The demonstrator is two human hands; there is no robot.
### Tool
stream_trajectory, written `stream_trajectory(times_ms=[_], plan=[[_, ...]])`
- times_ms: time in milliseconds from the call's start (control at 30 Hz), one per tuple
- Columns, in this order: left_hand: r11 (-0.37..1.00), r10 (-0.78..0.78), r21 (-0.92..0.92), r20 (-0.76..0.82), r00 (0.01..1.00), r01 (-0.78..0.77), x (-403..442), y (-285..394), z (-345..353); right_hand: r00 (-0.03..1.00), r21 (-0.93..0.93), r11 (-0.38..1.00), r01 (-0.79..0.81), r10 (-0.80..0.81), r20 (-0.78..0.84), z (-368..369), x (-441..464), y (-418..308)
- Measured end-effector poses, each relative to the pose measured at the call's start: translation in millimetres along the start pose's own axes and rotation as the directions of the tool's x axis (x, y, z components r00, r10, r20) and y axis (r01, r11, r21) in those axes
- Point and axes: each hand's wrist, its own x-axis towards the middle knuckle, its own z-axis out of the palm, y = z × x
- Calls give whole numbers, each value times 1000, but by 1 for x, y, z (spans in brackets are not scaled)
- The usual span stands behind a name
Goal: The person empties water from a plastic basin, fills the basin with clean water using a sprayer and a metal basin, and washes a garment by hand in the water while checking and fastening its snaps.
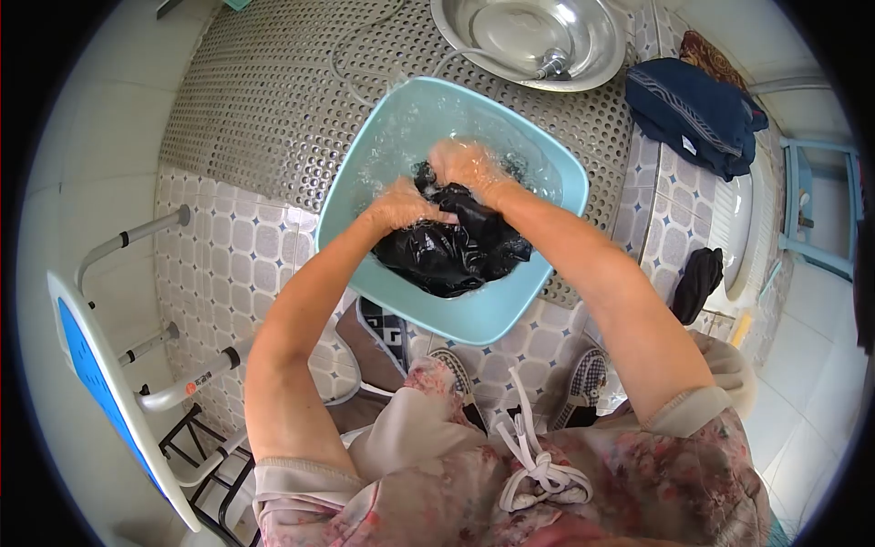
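Note:
Between my feet and a perforated mat stands a light blue basin (556, 173) with splashing water in it. A wet black cloth (447, 246) lies bunched in the water. On the cloth's left upper part, my left hand (401, 206) is closed, its thumb pressed along a fold. My right hand (465, 166) is at the cloth's upper edge, fingers curled on the fabric and partly blurred by water. The two hands are close together, with a raised fold of the cloth between and below them.
A metal bowl (538, 36) with a shower head (552, 62) sits beyond the basin. Dark blue clothing (697, 114) lies at the upper right, a black cloth (698, 284) below it. A blue-and-white seat (109, 392) with metal legs stands at the left.

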Motion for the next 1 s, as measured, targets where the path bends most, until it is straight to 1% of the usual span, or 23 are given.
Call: stream_trajectory(times_ms=[67, 100, 200, 233, 300, 333, 367, 400, 467, 500, 533, 600, 633, 667, 700, 733, 767, 800, 833, 867, 933, 1000], plan=[[952, 97, -292, 8, 995, -91, -2, -10, 14, 989, 137, 985, -103, 117, -96, -20, -4, -8], [892, 149, -430, -11, 989, -139, -1, -16, 17, 976, 145, 978, -153, 172, -134, -27, -3, -13], [968, 118, -194, -197, 973, -157, -39, 4, 11, 934, 64, 984, -163, 175, -311, -25, 0, -12], [957, 195, -163, -255, 947, -242, -34, -11, 20, 946, 197, 956, -216, 255, -200, -30, 2, -10], [924, 193, -289, -213, 958, -250, -58, -7, 12, 924, 424, 829, -364, 378, 53, -46, 4, -5], [903, 196, -347, -191, 962, -253, -70, -6, 9, 928, 517, 791, -326, 371, 17, -57, 0, -12], [869, 198, -399, -261, 945, -292, -83, -10, 11, 930, 604, 746, -281, 366, -20, -72, -7, -27], [781, 156, -563, -247, 956, -272, -84, -18, 12, 929, 684, 692, -233, 366, -54, -87, -19, -44], [525, 82, -825, -194, 978, -207, -82, -34, 19, 924, 617, 765, -185, 350, -157, -123, -50, -93], [634, 169, -698, -296, 940, -334, -99, -13, 18, 931, 568, 819, -81, 266, -251, -128, -66, -110], [680, 131, -652, -340, 931, -334, -96, -16, 31, 925, 506, 862, 24, 173, -338, -130, -81, -122], [769, 64, -556, -425, 903, -316, -85, -27, 57, 906, 372, 897, 239, -69, -417, -130, -103, -133], [850, 78, -431, -468, 880, -305, -94, -8, 59, 927, 347, 905, 247, -118, -355, -126, -115, -135], [901, 102, -329, -474, 875, -283, -89, -5, 66, 944, 325, 910, 257, -163, -288, -118, -126, -135], [936, 114, -258, -423, 899, -240, -84, -3, 69, 948, 288, 920, 266, -195, -252, -108, -132, -132], [963, 120, -183, -369, 922, -199, -79, 0, 68, 951, 289, 924, 249, -177, -252, -99, -130, -126], [956, 193, -129, -394, 898, -262, -65, -8, 73, 956, 294, 928, 231, -160, -246, -91, -126, -119], [916, 274, -151, -445, 853, -373, -50, -15, 76, 960, 297, 931, 214, -143, -241, -83, -120, -110], [890, 325, -152, -448, 833, -429, -33, -23, 75, 966, 317, 931, 183, -110, -234, -75, -111, -102], [861, 377, -151, -449, 810, -485, -18, -30, 71, 982, 387, 914, 124, -57, -180, -67, -100, -91], [935, 235, -181, -329, 915, -305, 15, -43, 63, 995, 380, 924, 37, 2, -102, -50, -78, -70], [976, 159, -93, -321, 934, -198, 39, -47, 58, 988, 315, 940, -133, 152, -35, -29, -53, -44]])
